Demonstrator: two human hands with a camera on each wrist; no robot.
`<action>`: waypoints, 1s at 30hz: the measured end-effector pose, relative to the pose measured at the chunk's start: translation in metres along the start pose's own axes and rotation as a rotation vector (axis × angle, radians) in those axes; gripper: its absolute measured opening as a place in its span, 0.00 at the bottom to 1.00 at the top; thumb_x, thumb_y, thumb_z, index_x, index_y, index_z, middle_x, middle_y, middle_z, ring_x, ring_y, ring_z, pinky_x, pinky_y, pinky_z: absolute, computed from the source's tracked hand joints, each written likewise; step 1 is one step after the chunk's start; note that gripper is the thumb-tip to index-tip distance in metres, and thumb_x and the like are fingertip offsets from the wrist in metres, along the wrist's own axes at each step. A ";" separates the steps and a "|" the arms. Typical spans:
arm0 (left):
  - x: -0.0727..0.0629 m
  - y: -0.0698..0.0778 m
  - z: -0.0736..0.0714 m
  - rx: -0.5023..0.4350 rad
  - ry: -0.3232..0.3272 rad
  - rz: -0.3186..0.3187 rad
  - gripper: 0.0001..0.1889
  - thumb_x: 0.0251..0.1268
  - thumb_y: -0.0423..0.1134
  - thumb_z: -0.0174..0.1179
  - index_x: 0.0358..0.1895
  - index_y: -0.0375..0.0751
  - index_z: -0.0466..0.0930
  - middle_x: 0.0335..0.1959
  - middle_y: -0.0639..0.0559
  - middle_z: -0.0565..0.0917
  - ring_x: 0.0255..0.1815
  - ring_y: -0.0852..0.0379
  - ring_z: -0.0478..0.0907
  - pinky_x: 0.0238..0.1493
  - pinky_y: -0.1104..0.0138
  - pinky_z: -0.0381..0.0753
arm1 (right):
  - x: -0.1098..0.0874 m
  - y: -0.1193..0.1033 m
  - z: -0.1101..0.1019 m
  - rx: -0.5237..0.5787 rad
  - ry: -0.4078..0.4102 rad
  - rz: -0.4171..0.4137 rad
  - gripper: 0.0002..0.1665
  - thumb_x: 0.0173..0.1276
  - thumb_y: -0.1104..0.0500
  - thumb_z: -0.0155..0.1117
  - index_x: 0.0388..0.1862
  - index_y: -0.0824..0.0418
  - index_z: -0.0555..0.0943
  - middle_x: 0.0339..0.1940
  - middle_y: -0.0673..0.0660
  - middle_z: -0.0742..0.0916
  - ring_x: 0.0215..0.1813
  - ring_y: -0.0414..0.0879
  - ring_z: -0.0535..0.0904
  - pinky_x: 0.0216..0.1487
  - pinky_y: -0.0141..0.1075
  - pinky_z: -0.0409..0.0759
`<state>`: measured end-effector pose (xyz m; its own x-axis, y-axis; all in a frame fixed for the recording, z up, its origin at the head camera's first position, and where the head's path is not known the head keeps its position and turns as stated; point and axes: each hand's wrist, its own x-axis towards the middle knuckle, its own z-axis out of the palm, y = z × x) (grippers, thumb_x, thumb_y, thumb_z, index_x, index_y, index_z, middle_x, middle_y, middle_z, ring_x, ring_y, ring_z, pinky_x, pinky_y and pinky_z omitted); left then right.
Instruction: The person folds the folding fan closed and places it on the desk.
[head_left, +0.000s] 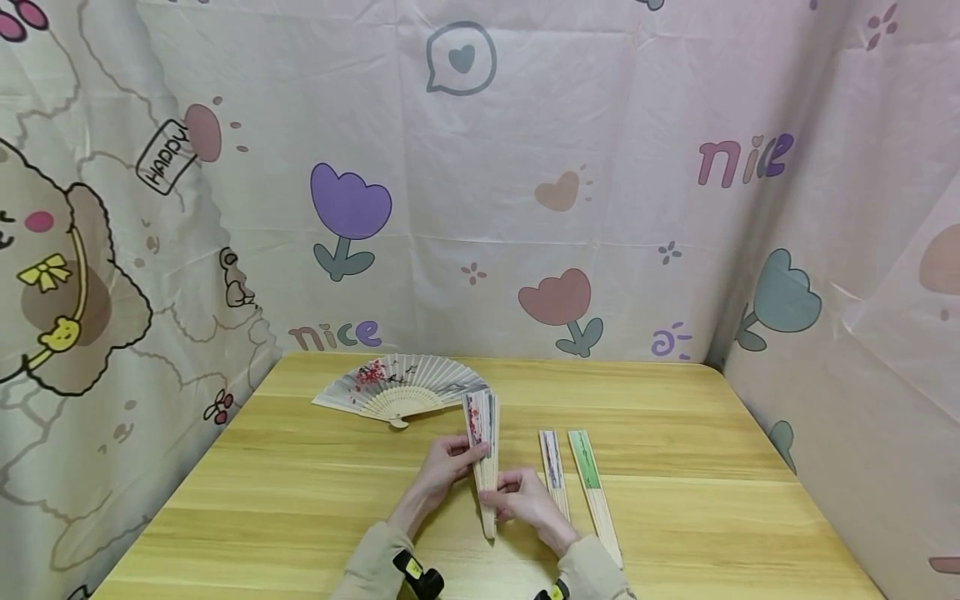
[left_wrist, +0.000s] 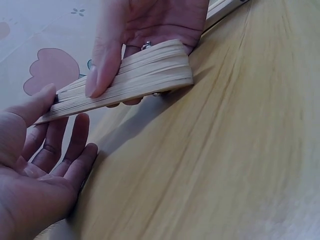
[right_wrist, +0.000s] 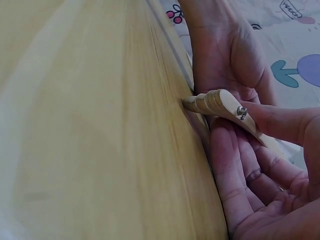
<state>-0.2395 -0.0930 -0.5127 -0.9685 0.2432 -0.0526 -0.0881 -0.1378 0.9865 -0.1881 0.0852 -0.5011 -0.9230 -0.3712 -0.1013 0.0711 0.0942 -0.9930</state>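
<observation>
A nearly folded hand fan (head_left: 482, 421) with red blossoms on pale cloth is held up above the table between both hands. My left hand (head_left: 447, 468) pinches it around the middle, thumb on the near face. Lower down, near the pivot end, my right hand (head_left: 525, 500) grips the wooden ribs between thumb and fingers. In the left wrist view the stacked ribs (left_wrist: 150, 72) lie slightly fanned apart, with the left hand (left_wrist: 45, 160) below them. The right wrist view shows the metal pivot pin (right_wrist: 242, 113) beside the right thumb.
A spread fan (head_left: 405, 398) with red blossoms lies at the back left of the wooden table (head_left: 300, 500). Two folded fans lie right of the hands: one greyish-purple (head_left: 553, 462), one green (head_left: 587, 467). A printed cloth (head_left: 465, 167) hangs behind the table.
</observation>
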 end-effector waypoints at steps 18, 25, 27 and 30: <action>0.000 -0.002 -0.003 0.040 -0.057 0.004 0.17 0.70 0.35 0.62 0.50 0.19 0.81 0.34 0.59 0.85 0.36 0.66 0.80 0.41 0.76 0.82 | -0.002 -0.001 0.000 0.007 0.020 0.029 0.13 0.63 0.68 0.69 0.44 0.75 0.80 0.22 0.46 0.81 0.26 0.37 0.78 0.29 0.27 0.84; 0.001 -0.001 -0.002 0.038 -0.049 -0.011 0.17 0.69 0.35 0.63 0.49 0.19 0.80 0.33 0.59 0.84 0.35 0.66 0.79 0.41 0.76 0.82 | -0.001 0.000 0.000 0.012 0.022 0.028 0.11 0.63 0.68 0.69 0.42 0.74 0.81 0.22 0.46 0.82 0.25 0.36 0.78 0.29 0.26 0.82; 0.000 -0.001 -0.002 0.044 -0.047 -0.012 0.18 0.70 0.35 0.63 0.50 0.18 0.79 0.32 0.60 0.84 0.35 0.66 0.78 0.40 0.76 0.82 | -0.001 -0.001 0.000 0.011 0.021 0.023 0.11 0.63 0.68 0.68 0.42 0.75 0.81 0.22 0.46 0.82 0.25 0.36 0.78 0.29 0.26 0.82; 0.001 0.000 -0.002 0.057 -0.043 -0.016 0.18 0.69 0.36 0.64 0.50 0.18 0.79 0.32 0.59 0.85 0.35 0.65 0.79 0.40 0.76 0.82 | -0.002 -0.001 0.000 0.010 0.022 0.022 0.11 0.63 0.68 0.68 0.42 0.75 0.80 0.23 0.47 0.82 0.25 0.37 0.78 0.29 0.26 0.82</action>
<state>-0.2404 -0.0943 -0.5131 -0.9562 0.2857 -0.0629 -0.0889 -0.0791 0.9929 -0.1864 0.0859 -0.4995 -0.9291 -0.3490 -0.1222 0.0954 0.0930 -0.9911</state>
